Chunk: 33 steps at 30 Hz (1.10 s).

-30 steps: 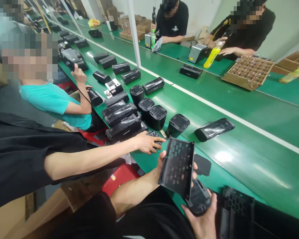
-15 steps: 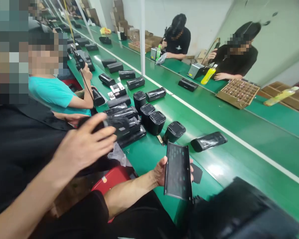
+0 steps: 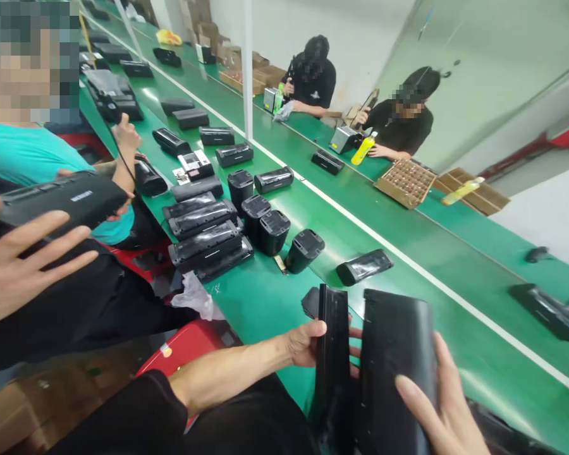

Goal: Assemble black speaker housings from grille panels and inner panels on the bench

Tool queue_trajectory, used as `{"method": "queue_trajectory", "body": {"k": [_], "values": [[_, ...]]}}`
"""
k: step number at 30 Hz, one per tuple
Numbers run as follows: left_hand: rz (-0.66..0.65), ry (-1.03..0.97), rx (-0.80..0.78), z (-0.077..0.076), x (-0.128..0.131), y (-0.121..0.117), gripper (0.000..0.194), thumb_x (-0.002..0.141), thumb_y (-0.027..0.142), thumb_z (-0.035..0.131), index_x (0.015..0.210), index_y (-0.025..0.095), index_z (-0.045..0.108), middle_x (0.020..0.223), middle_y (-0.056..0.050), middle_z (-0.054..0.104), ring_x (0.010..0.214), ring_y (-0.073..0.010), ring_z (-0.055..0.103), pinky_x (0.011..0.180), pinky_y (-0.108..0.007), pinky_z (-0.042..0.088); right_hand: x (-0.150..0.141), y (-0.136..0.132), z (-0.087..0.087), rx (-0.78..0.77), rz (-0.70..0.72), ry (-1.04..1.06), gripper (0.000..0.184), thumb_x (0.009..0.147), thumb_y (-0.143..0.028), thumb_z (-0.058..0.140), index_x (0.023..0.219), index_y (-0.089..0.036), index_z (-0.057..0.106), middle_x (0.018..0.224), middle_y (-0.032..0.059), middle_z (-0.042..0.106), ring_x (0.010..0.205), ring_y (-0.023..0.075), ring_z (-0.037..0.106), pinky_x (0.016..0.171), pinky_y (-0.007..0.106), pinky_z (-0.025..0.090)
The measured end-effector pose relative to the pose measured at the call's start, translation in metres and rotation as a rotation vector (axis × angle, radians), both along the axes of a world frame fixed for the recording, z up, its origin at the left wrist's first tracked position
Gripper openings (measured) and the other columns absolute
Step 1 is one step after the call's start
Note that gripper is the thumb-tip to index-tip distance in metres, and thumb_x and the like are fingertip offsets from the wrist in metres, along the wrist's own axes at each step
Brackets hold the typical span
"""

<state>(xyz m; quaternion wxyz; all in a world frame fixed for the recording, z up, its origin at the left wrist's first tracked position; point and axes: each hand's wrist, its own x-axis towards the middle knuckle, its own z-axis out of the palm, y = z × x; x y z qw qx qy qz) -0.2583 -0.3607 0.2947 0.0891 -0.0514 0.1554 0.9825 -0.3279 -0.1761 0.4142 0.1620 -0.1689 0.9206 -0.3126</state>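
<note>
My left hand (image 3: 310, 344) grips a black plastic panel (image 3: 332, 360), seen nearly edge-on, low in the view. Just to its right, my right hand (image 3: 439, 404) holds a wider black curved plastic shell (image 3: 393, 373) upright, with its fingers on the near side. The two parts stand close together, and I cannot tell if they touch. At the far left, a co-worker's hand (image 3: 23, 249) holds a long black device (image 3: 57, 205). On the green bench (image 3: 265, 309), upright black cylindrical housings (image 3: 272, 232) and long black units (image 3: 203, 243) lie just beyond my hands.
A crumpled clear plastic bag (image 3: 194, 297) lies at the bench edge above a red stool (image 3: 180, 351). A white stripe (image 3: 408, 262) runs along the bench. Across it sit co-workers (image 3: 403, 123), a yellow bottle (image 3: 363, 148) and a cardboard tray (image 3: 405, 183) of small parts.
The perforated panel has turned edge-on in my left hand. My right hand now shows holding the wide shell. The co-worker's hand has lifted a long black device leftward, and the view has swung.
</note>
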Motion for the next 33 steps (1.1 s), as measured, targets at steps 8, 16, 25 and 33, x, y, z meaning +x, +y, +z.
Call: {"method": "queue_trajectory", "body": {"k": [8, 16, 25, 33], "values": [[0.080, 0.074, 0.022, -0.013, -0.018, 0.012, 0.084, 0.060, 0.057, 0.093, 0.128, 0.012, 0.072, 0.117, -0.015, 0.076, 0.103, -0.0277, 0.074, 0.092, -0.034, 0.057, -0.032, -0.025, -0.015, 0.143, 0.078, -0.035, 0.110, 0.082, -0.079, 0.059, 0.169, -0.030, 0.013, 0.168, 0.0118, 0.036, 0.143, 0.0416, 0.049, 0.116, 0.057, 0.040], [0.109, 0.055, 0.057, -0.025, -0.027, 0.020, 0.083, 0.058, 0.045, 0.097, 0.130, 0.018, 0.067, 0.113, -0.014, 0.077, 0.088, -0.0240, 0.076, 0.080, -0.032, 0.058, -0.041, -0.023, -0.034, 0.181, 0.078, -0.037, 0.113, 0.080, -0.077, 0.063, 0.170, -0.028, 0.015, 0.165, 0.0148, 0.041, 0.134, 0.0439, 0.057, 0.106, 0.057, 0.048], [0.068, 0.031, 0.051, -0.040, -0.031, 0.025, 0.087, 0.056, 0.050, 0.098, 0.131, 0.019, 0.067, 0.111, -0.013, 0.077, 0.088, -0.0234, 0.075, 0.079, -0.032, 0.056, -0.040, -0.025, -0.042, 0.214, 0.079, -0.127, 0.113, 0.081, -0.079, 0.059, 0.170, -0.030, 0.010, 0.169, 0.0136, 0.033, 0.138, 0.0439, 0.054, 0.106, 0.058, 0.047], [0.031, -0.031, 0.072, -0.045, -0.039, 0.029, 0.090, 0.054, 0.053, 0.099, 0.131, 0.020, 0.066, 0.111, -0.013, 0.077, 0.088, -0.0242, 0.074, 0.085, -0.036, 0.056, -0.056, -0.031, -0.046, 0.167, 0.077, -0.252, 0.112, 0.081, -0.079, 0.057, 0.169, -0.024, 0.014, 0.161, 0.0178, 0.045, 0.139, 0.0409, 0.054, 0.113, 0.055, 0.042]]}}
